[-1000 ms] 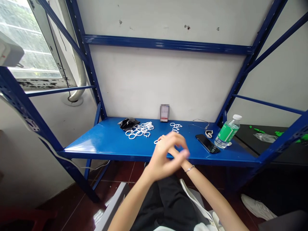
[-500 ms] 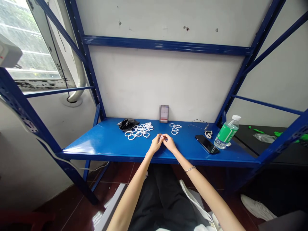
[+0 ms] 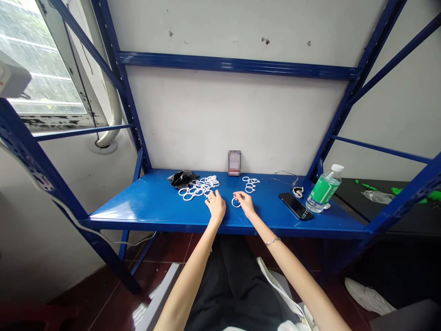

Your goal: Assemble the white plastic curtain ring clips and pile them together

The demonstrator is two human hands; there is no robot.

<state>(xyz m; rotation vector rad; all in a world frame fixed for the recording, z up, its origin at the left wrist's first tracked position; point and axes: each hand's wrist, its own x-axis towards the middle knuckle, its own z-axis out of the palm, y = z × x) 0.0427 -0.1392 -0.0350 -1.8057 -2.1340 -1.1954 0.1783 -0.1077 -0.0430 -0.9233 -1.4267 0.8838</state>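
My right hand [image 3: 245,203] pinches a white curtain ring [image 3: 232,202], which hangs from the fingertips over the blue tabletop. To its left, my left hand [image 3: 217,207] reaches to the near edge of a pile of white curtain rings [image 3: 196,187]. Its fingers are apart; whether a fingertip touches a ring there, I cannot tell. Beyond my right hand lies a small group of several white rings [image 3: 250,187], apart from the pile.
A crumpled black bag [image 3: 183,178] lies behind the pile. A blurred upright card or phone [image 3: 234,163] leans at the wall. To the right are a black phone [image 3: 295,206], a water bottle [image 3: 324,189], thin-framed glasses [image 3: 285,174] and blue rack posts [image 3: 339,108].
My hands were together at the middle of the table; they have separated. The left has moved left to the pile with its fingers spread, and the right has shifted slightly right, holding a ring.
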